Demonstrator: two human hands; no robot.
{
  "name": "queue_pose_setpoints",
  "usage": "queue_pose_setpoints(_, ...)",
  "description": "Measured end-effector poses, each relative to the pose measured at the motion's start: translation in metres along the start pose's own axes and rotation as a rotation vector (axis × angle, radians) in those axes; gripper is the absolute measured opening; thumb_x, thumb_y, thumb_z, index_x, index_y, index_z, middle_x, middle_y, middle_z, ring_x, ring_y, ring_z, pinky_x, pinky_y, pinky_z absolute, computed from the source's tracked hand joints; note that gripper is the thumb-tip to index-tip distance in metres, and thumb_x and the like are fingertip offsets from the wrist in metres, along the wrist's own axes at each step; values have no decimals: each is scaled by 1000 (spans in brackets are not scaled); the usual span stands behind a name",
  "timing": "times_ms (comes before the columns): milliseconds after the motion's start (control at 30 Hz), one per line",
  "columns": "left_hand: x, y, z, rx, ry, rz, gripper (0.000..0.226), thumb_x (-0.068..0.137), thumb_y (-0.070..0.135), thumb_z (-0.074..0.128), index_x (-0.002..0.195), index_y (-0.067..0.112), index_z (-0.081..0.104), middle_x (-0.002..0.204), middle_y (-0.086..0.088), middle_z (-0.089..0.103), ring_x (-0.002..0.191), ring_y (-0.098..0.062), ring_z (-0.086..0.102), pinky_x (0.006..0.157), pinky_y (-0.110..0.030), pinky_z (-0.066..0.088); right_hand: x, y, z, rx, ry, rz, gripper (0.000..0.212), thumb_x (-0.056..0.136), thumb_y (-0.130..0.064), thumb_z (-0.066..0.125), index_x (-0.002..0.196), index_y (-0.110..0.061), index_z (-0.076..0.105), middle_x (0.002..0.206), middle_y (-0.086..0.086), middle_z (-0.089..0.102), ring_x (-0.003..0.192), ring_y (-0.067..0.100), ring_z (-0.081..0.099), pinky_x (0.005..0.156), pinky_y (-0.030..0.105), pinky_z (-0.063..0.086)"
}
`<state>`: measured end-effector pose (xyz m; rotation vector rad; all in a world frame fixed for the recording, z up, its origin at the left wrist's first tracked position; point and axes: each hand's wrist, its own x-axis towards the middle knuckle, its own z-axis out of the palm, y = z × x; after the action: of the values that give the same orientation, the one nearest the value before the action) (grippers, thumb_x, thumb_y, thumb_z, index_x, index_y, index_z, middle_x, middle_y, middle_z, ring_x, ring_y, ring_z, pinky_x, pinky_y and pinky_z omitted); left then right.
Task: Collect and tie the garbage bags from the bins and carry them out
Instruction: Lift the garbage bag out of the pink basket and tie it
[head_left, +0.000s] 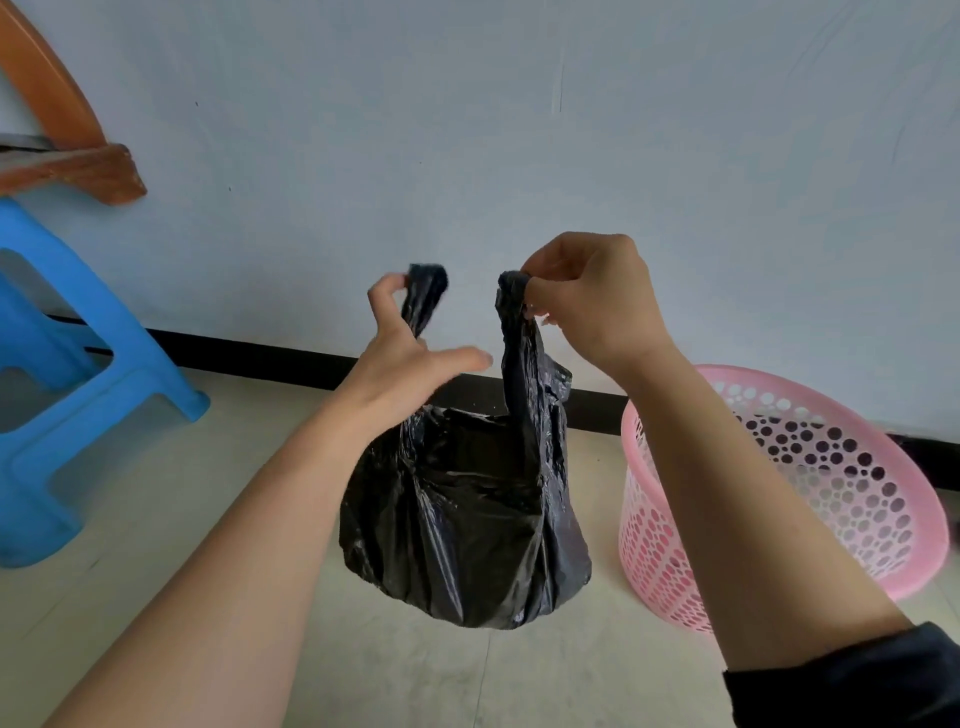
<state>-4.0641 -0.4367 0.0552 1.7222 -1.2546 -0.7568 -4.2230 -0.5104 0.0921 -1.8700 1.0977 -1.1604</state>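
A full black garbage bag (462, 519) hangs in the air above the floor, held up by its two handle strips. My left hand (410, 358) pinches the left strip between thumb and forefinger, the other fingers spread. My right hand (592, 296) grips the top of the right strip with curled fingers. The bag's mouth gapes between the two strips. To the right, a pink perforated plastic bin (810, 499) stands on the floor with no liner visible in it.
A blue plastic stool (78, 374) stands at the left against the pale wall (519, 130), with brown wooden furniture (67, 156) above it. A black skirting strip runs along the wall's foot. Pale floor tiles (467, 686) lie below the bag.
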Motion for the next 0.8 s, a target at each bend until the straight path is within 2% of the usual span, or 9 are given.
queue_pose_setpoints(67,-2,-4,10,116,-29,-41,89,68,53,78,124,43,9,119,-12,50,88,-17,52,64,-27,36,-1,1,0,-84,-41,-25,7,78,-17,75,75,-12,71,62,-2,65,56,10,55,56,19,47)
queue_pose_setpoints(133,-3,-7,17,163,-54,-58,93,65,58,78,124,40,8,121,-8,48,97,-17,52,68,-27,37,-3,-1,1,-121,-92,-33,5,77,-13,75,74,-14,72,62,-7,64,54,5,54,50,10,42)
queue_pose_setpoints(333,2,-7,28,207,-121,-40,96,65,65,74,134,28,18,117,5,47,107,-10,50,84,-28,42,-4,-6,5,-153,-181,-44,8,74,-5,71,75,-13,72,72,1,72,69,15,68,64,19,54)
queue_pose_setpoints(433,5,-9,29,273,-194,8,65,79,62,62,128,24,41,115,10,56,106,-7,54,82,-27,44,-5,-6,6,-88,-249,-23,5,75,-6,73,75,-12,73,68,4,71,60,13,65,48,14,45)
queue_pose_setpoints(500,3,-8,30,284,-202,38,28,94,48,48,102,22,53,84,5,59,75,-3,55,63,-24,38,-5,-5,6,-36,-294,1,5,76,-6,72,77,-9,75,70,8,72,59,11,63,46,9,40)
queue_pose_setpoints(567,2,-7,30,240,-186,19,34,101,35,39,73,15,35,54,5,34,43,-5,31,49,-28,21,-4,-3,5,37,-302,46,8,78,-5,70,82,-6,76,73,9,72,59,11,60,45,9,38)
queue_pose_setpoints(633,2,-7,31,212,-175,6,37,101,27,38,69,16,24,52,5,21,41,-9,20,49,-28,16,1,3,3,95,-231,103,10,82,-8,66,86,-5,75,74,5,72,57,11,60,45,10,39)
queue_pose_setpoints(700,3,-6,30,202,-177,16,38,101,25,38,67,17,23,53,3,19,43,-10,18,47,-25,15,4,15,2,26,-114,160,16,85,-19,63,87,-6,73,76,4,73,63,15,62,51,19,43)
queue_pose_setpoints(800,5,-9,30,194,-184,16,38,99,25,40,66,19,23,53,3,20,45,-11,19,51,-30,16,5,34,7,-215,-101,247,48,90,-42,56,92,5,68,87,18,73,77,33,65,73,36,53)
